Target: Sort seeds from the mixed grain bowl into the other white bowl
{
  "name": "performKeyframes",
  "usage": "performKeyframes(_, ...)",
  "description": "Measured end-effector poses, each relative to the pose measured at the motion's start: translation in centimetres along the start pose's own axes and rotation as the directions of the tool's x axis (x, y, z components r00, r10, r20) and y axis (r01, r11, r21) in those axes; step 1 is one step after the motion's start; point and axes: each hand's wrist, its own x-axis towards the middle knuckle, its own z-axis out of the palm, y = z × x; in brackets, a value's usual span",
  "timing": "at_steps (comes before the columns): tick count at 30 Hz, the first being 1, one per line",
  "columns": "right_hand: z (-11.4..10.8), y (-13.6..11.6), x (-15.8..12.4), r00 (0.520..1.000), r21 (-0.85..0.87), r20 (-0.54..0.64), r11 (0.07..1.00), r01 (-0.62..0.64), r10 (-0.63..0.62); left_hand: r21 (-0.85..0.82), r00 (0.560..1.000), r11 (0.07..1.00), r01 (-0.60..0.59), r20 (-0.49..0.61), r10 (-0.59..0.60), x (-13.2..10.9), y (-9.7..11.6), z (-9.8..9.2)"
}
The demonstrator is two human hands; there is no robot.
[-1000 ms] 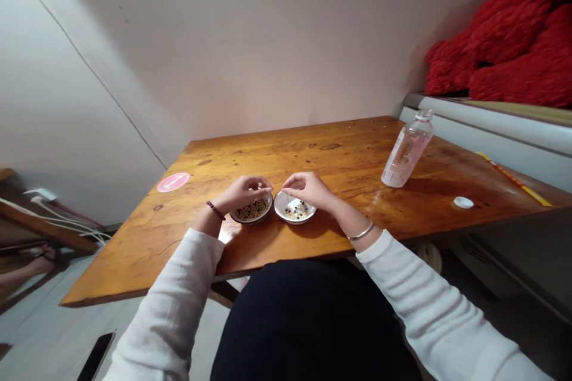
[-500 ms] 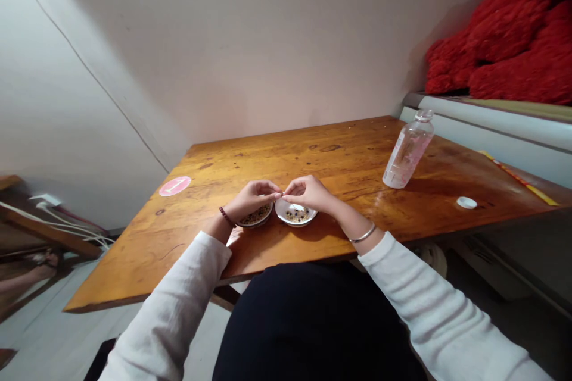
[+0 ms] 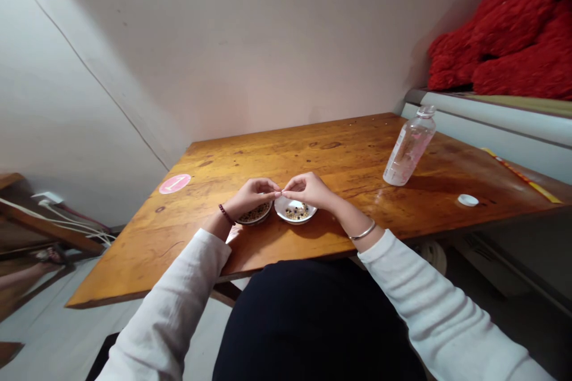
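Note:
Two small white bowls stand side by side near the table's front edge. The left bowl (image 3: 255, 214), partly covered by my left hand (image 3: 252, 196), is full of small tan and dark grains. White inside, the right bowl (image 3: 295, 211) has fewer pale and black grains at its bottom. My left hand is pinched at the fingertips, and these meet the pinched fingertips of my right hand (image 3: 307, 190) above the gap between the bowls. Whatever lies between the fingertips is too small to make out.
A clear plastic bottle (image 3: 409, 146) without a cap stands on the wooden table (image 3: 268, 155) at the right. Near it are a white cap (image 3: 468, 200) and a yellow strip (image 3: 522, 176). A round pink sticker (image 3: 174, 183) is at the left.
The view has shifted very slightly. Both hands keep nearly the same pose, fingertips still together above the bowls.

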Motion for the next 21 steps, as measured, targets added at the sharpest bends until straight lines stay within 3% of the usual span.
performKeyframes(21, 0.32, -0.46, -0.14, 0.998, -0.058, -0.057, 0.998, 0.013, -0.016, -0.019, 1.0, 1.0, 0.004, 0.004, -0.004, 0.09, -0.44, -0.07)
